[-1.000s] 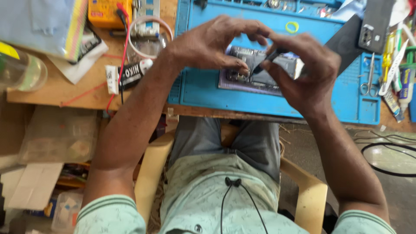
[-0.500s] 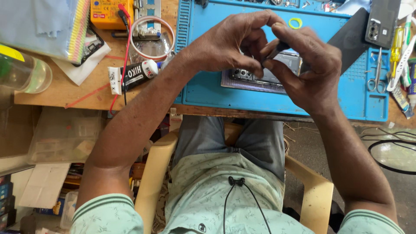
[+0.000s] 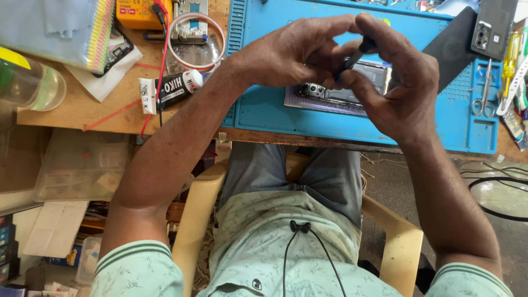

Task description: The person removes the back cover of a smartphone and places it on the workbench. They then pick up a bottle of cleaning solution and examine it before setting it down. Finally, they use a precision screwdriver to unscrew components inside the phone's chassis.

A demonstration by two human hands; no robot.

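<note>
A slim black tool [image 3: 352, 58] is pinched in right hand [image 3: 396, 88] w/ left hand [image 3: 291, 52] fingers steadying, tip angled down-left at opened phone [image 3: 341, 91] just below, upper centre.

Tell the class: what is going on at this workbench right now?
A seated person works over an opened phone lying on a blue repair mat. The right hand pinches a thin dark tool angled down at the phone, while the left hand meets it above the phone. The phone's back cover lies aside at the mat's right, with scissors beside it.
</note>
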